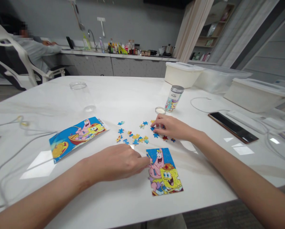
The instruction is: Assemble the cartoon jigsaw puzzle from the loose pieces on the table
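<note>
Tabletop (125, 98) carries the puzzle (165, 173). My left hand (120, 161) touches its edge, right hand (170, 126) a piece (152, 128) beyond; I can't tell either's grip.

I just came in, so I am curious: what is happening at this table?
A person is working on a jigsaw puzzle. The left hand is at the left edge of the joined section, which lies flat. The right hand has its fingertips at a blue piece among the loose pieces not yet joined. A picture sheet lies to the left.
</note>
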### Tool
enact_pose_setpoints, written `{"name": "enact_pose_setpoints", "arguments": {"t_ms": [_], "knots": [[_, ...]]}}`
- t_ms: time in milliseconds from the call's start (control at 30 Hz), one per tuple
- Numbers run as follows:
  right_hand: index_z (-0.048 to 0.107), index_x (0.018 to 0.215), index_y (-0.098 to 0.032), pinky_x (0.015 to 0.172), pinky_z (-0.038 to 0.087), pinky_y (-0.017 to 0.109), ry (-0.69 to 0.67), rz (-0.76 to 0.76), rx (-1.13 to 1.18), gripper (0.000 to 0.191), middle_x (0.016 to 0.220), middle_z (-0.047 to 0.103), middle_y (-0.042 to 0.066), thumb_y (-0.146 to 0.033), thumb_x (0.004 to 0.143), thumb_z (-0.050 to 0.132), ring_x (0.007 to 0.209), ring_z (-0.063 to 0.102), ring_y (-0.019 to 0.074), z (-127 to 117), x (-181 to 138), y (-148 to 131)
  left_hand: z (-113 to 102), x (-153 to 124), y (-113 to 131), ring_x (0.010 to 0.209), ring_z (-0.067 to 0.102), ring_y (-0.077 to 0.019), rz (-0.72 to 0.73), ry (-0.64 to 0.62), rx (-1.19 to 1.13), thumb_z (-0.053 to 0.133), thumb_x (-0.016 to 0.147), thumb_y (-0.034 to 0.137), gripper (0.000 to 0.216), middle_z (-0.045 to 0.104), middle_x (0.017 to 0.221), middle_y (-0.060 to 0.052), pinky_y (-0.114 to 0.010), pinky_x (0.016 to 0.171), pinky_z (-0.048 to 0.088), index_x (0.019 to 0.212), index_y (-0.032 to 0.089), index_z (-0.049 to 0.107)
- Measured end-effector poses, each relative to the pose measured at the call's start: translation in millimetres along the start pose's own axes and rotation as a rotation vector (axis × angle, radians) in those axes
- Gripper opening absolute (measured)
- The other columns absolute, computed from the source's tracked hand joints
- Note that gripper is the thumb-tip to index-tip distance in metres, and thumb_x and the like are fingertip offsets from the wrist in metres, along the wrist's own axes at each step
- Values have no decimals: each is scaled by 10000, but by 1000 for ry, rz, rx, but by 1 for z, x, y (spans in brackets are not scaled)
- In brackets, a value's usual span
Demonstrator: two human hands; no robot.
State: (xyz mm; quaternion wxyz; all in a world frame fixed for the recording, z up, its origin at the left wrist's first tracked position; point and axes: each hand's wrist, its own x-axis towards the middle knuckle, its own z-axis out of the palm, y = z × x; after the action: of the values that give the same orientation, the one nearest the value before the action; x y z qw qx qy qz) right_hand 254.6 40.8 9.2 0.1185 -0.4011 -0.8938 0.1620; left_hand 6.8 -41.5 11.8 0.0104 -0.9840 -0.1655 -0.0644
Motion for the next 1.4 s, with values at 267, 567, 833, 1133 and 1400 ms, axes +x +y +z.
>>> {"name": "enact_pose_setpoints", "arguments": {"t_ms": [267, 567, 833, 1133, 1400], "knots": [[623, 938, -176, 693, 439, 305, 9, 42, 107, 136, 900, 593, 51, -263, 838, 594, 756, 544, 152, 5, 2, -3, -10, -4, -11, 399, 445, -116, -57, -28, 149, 384, 960, 136, 235, 611, 561, 8, -313, 416, 214, 866, 178, 596], [654, 936, -176, 617, 451, 279, -17, 175, 632, 193, 831, 681, 41, -310, 798, 639, 740, 629, 146, 0, 5, -16, -10, 2, -13, 446, 496, -117, -416, 78, 71, 406, 932, 197, 259, 611, 557, -5, -245, 444, 295, 847, 162, 649], [685, 831, -182, 503, 382, 229, -130, 311, 904, 137, 778, 714, 27, -307, 783, 710, 639, 605, 108, -2, 0, -39, -15, 12, -12, 408, 306, -78, -742, 172, -544, 530, 888, 358, 247, 331, 452, 96, -206, 423, 238, 877, 175, 697], [689, 830, -176, 615, 459, 264, -254, 238, 930, 154, 745, 706, 29, -315, 775, 723, 649, 600, 122, 5, 1, -49, -11, 10, -17, 433, 266, -81, -737, 21, -758, 524, 852, 314, 206, 310, 467, 89, -210, 410, 218, 790, 165, 653], [678, 841, -160, 593, 424, 246, -303, 126, 740, 236, 677, 625, -2, -384, 872, 613, 625, 555, 105, 1, 1, -41, -17, 8, -17, 446, 289, -82, -800, -181, -785, 524, 841, 362, 258, 438, 502, 71, -227, 471, 261, 872, 196, 718]]}}
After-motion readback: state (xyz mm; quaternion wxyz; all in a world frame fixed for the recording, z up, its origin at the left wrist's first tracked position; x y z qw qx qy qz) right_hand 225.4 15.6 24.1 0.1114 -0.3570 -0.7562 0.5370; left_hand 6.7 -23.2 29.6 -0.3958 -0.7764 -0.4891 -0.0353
